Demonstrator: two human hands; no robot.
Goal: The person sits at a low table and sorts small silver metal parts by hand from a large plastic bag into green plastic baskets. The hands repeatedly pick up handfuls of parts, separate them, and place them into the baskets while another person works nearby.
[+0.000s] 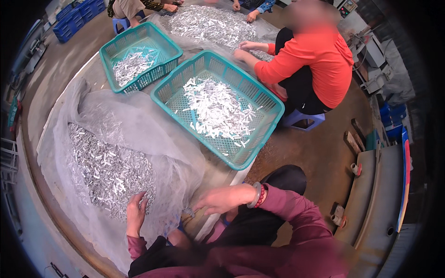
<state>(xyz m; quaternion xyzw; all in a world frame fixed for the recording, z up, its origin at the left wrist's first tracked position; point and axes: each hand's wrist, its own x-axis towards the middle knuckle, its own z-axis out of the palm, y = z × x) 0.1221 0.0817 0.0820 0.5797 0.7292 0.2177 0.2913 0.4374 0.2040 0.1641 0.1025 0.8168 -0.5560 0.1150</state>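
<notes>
A heap of small silvery-white strips (111,171) lies on a sheer white mesh cloth (178,162) in front of me, to the left. My left hand (136,211) touches the heap's near right edge, its fingers bent and a little apart. Nothing can be made out in it. My right hand (225,198), with a bangle and red beads at the wrist, hovers right of the cloth above my lap. Its fingers stretch leftward, apart and slightly blurred, with no object visible in them. Beyond it stands a green plastic basket (273,127) holding loose white pieces (220,109).
A second green basket (104,58) with fewer pieces stands at the far left. Across from me, a person in an orange top (308,65) sits on a blue stool (303,120) at another heap (211,25). Other people's hands (252,16) reach there too. Blue crates (79,21) are stacked far left.
</notes>
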